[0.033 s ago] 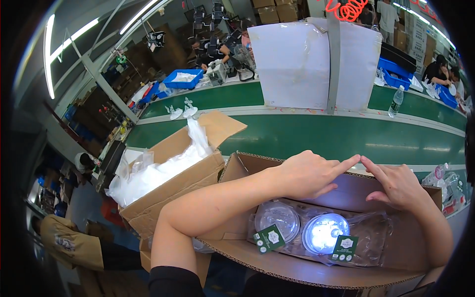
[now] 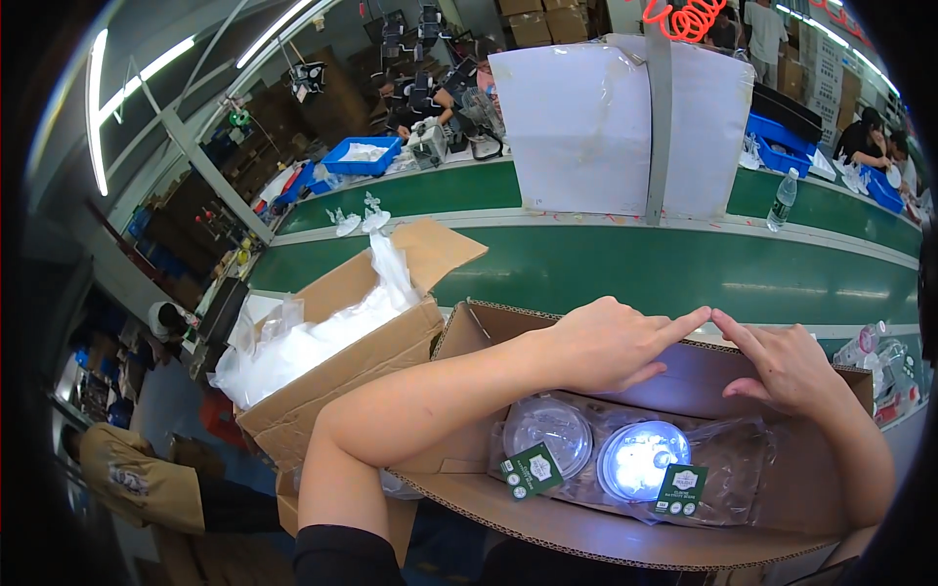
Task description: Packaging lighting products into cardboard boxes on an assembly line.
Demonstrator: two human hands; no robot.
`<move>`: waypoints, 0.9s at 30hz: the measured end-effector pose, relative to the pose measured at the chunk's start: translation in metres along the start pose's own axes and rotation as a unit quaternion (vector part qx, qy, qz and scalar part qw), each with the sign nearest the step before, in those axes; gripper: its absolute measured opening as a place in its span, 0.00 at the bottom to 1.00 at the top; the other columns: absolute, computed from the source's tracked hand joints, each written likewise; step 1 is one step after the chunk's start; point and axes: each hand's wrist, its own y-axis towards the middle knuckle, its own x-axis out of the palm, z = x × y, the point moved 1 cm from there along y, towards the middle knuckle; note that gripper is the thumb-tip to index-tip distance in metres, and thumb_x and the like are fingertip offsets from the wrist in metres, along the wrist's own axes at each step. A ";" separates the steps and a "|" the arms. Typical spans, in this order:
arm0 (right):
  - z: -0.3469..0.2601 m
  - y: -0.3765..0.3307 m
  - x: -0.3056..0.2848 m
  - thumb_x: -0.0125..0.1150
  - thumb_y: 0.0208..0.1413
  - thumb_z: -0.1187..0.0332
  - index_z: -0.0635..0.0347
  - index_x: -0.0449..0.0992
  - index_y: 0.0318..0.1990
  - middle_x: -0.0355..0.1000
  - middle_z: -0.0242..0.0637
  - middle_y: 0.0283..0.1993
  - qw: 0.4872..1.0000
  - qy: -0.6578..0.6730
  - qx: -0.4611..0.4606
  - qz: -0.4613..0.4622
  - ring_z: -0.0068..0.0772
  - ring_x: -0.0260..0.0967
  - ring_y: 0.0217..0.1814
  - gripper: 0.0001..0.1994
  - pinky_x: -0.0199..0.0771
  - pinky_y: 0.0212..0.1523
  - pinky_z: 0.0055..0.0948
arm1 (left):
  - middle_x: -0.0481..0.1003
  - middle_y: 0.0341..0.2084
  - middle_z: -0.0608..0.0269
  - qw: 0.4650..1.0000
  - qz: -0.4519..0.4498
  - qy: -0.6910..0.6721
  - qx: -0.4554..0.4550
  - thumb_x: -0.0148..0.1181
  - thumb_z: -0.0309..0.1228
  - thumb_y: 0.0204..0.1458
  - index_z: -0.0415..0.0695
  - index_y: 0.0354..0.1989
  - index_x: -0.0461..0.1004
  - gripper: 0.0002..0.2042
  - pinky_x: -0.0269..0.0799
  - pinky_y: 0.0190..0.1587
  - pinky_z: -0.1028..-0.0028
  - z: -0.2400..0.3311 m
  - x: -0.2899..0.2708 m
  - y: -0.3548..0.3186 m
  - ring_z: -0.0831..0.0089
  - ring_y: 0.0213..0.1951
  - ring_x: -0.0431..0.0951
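Both hands rest on the far rim of an open carton (image 2: 459, 337). The left hand (image 2: 611, 342) lies palm down, forearm crossing over the carton's left side, index finger stretched right along the rim. The right hand (image 2: 787, 366) mirrors it, index finger stretched left, and the two fingertips meet at the middle of the rim. Neither hand grasps anything; the fingers are loose, pressing on cardboard.

Inside the carton, below the hands, lie two round clear lamps in plastic bags: the left lamp (image 2: 549, 432) is dim, the right lamp (image 2: 640, 459) glows white. Each carries a small dark green square tag (image 2: 531, 469) at its near edge. The right forearm hides the carton's right end, and the wrinkled bags blur the lamps' detail.

Left of the carton stands a second box (image 2: 366, 337), flaps open, stuffed with white plastic (image 2: 322, 337). Beyond runs a green conveyor (image 2: 606, 264), with a tall white board (image 2: 586, 127) standing behind it and a blue bin (image 2: 362, 156) farther back.
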 end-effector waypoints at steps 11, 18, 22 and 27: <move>-0.001 0.004 -0.004 0.65 0.53 0.43 0.58 0.56 0.75 0.79 0.47 0.49 1.000 0.004 0.001 -0.011 0.52 0.79 0.45 0.47 0.78 0.42 0.44 | 0.80 0.50 0.53 1.000 -0.007 0.005 -0.004 0.59 0.38 0.62 0.49 0.78 0.48 0.38 0.82 0.36 0.61 -0.004 0.000 0.001 0.57 0.41 0.85; 0.000 0.003 -0.003 0.66 0.53 0.44 0.58 0.56 0.75 0.80 0.46 0.48 1.000 -0.002 -0.005 -0.002 0.52 0.79 0.44 0.47 0.78 0.41 0.44 | 0.80 0.50 0.54 1.000 0.008 0.002 0.004 0.59 0.38 0.63 0.50 0.78 0.49 0.37 0.82 0.36 0.61 -0.004 0.000 0.001 0.57 0.41 0.84; 0.001 0.002 -0.003 0.67 0.52 0.44 0.59 0.55 0.75 0.80 0.46 0.47 1.000 -0.008 -0.006 0.002 0.52 0.79 0.43 0.48 0.78 0.41 0.44 | 0.80 0.49 0.54 1.000 -0.002 -0.001 -0.001 0.58 0.38 0.63 0.51 0.79 0.48 0.37 0.82 0.36 0.62 -0.003 -0.002 0.004 0.57 0.41 0.84; 0.000 0.003 -0.001 0.69 0.51 0.45 0.58 0.55 0.75 0.80 0.45 0.46 1.000 -0.013 -0.014 0.010 0.52 0.79 0.43 0.48 0.78 0.41 0.44 | 0.81 0.49 0.54 1.000 0.003 0.015 0.001 0.58 0.39 0.63 0.51 0.79 0.48 0.38 0.82 0.36 0.61 -0.005 0.001 0.001 0.56 0.41 0.84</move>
